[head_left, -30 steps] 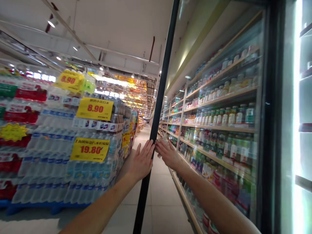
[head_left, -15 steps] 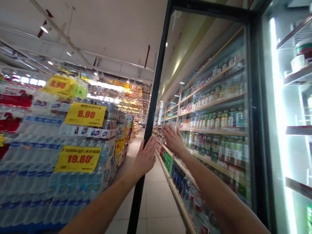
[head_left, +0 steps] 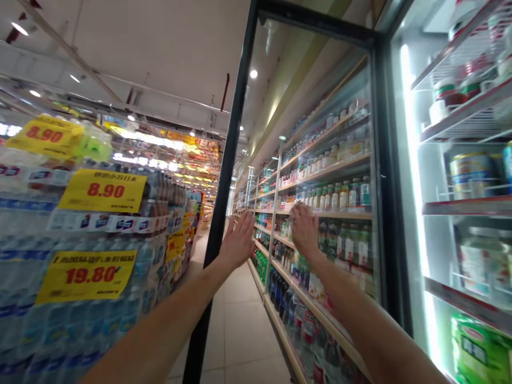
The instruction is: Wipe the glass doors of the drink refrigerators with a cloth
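A glass cooler door [head_left: 231, 165] with a black frame stands swung out ahead of me. Just right of its outer upright, my left hand [head_left: 237, 242] is raised with the fingers stretched out, and it holds nothing. My right hand [head_left: 306, 229] is up in front of the pane, palm away from me, fingers extended and slightly blurred. Whether either palm touches the glass I cannot tell. Through or on the pane show long shelves of bottles [head_left: 336, 197].
To the right is the lit cooler with shelves [head_left: 464, 207], jars, cans and a green package [head_left: 476, 349]. Stacked packs of bottled drinks [head_left: 80, 325] with yellow price signs [head_left: 103, 191] line the left. A tiled aisle floor [head_left: 244, 325] runs between.
The view has turned right, bringing more cooler shelves in. My left hand has shifted off the door's upright toward the glass; my right hand has moved rightward, away from the left.
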Motion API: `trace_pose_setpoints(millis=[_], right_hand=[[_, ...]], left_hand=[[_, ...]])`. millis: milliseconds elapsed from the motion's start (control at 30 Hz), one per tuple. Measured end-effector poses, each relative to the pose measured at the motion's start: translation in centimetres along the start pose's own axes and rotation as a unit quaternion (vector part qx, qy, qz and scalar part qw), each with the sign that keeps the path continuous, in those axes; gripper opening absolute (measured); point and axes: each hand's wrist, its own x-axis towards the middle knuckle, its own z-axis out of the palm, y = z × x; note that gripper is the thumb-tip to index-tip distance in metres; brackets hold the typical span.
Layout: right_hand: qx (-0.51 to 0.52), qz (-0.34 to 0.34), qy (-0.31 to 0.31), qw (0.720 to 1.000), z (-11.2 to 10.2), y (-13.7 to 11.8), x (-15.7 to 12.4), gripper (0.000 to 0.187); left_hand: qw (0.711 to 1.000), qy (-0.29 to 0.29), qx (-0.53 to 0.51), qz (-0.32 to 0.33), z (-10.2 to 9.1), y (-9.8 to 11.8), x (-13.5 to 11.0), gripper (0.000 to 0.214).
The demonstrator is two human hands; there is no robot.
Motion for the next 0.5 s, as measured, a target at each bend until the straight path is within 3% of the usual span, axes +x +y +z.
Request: trace_pose_setpoints(millis=[100, 133, 167, 267, 333, 367, 500], right_hand=[[0.022, -0.197, -0.064, 0.978, -0.1, 0.1, -0.5, 0.049], [0.025, -0.226, -0.076, 0.971, -0.2, 0.5, -0.5, 0.050], [0.021, -0.213, -0.075, 0.974, -0.2, 1.1, -0.4, 0.050], [-0.009, -0.011, -0.015, 1.000, -0.2, 3.7, 0.0, 0.050], [-0.024, 0.065, 0.009, 0.998, -0.1, 5.2, -0.2, 0.050], [-0.030, 0.058, 0.006, 0.998, -0.1, 5.7, -0.4, 0.051], [-0.051, -0.076, -0.062, 0.994, -0.6, 7.8, -1.6, 0.056]], left_hand=[[1.000, -0.010, -0.005, 0.005, 0.1, 1.1, 1.3, 0.058], [1.000, -0.012, -0.007, 0.008, 0.1, 1.4, 1.6, 0.058], [1.000, -0.013, -0.010, 0.011, 0.2, 1.7, 1.9, 0.058], [0.999, -0.017, -0.018, 0.021, 0.5, 2.5, 2.5, 0.057], [0.999, -0.017, -0.022, 0.023, 0.9, 2.9, 2.7, 0.058], [0.999, -0.016, -0.024, 0.018, 1.2, 3.1, 2.8, 0.059], [1.000, 0.002, -0.025, -0.013, 2.1, 4.0, 2.9, 0.061]])
